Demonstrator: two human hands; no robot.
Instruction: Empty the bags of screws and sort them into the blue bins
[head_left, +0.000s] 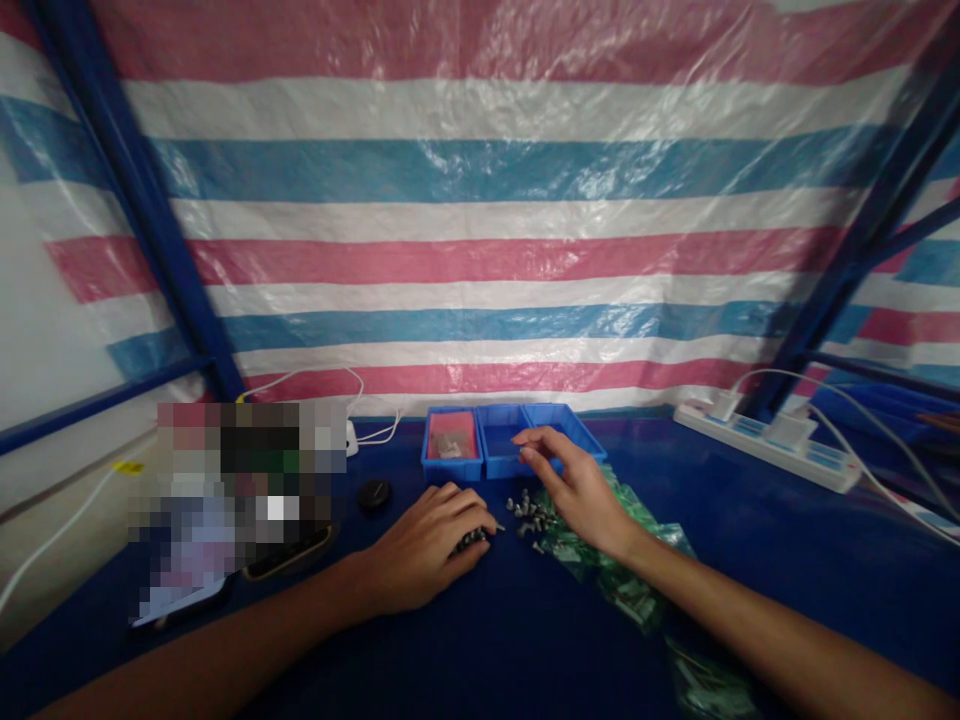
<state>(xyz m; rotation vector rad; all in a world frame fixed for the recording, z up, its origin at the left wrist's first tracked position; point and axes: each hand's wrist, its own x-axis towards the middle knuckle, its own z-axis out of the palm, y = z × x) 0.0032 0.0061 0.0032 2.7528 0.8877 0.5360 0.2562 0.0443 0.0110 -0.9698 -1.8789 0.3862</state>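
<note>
My left hand (435, 545) rests on the dark blue table, its fingers curled round several small dark metal pieces (471, 540). Raised over the front of the blue bins (504, 465), my right hand (566, 480) has thumb and forefinger brought close together; whatever is between them is too small to make out. Loose screws (529, 512) lie scattered on the table between the two hands. Green-tinted plastic bags (630, 580) with pieces inside lie beneath and beside my right wrist. The left bin holds a red liner (452, 425) with a small clear bag on it.
A round black object (373, 494) sits left of the bins. Farther left are a phone-like object (289, 552) and a blurred-out area. A white power strip (769, 445) with plugs and cables stands at the back right, before a striped sheet (480, 260) and blue frame posts.
</note>
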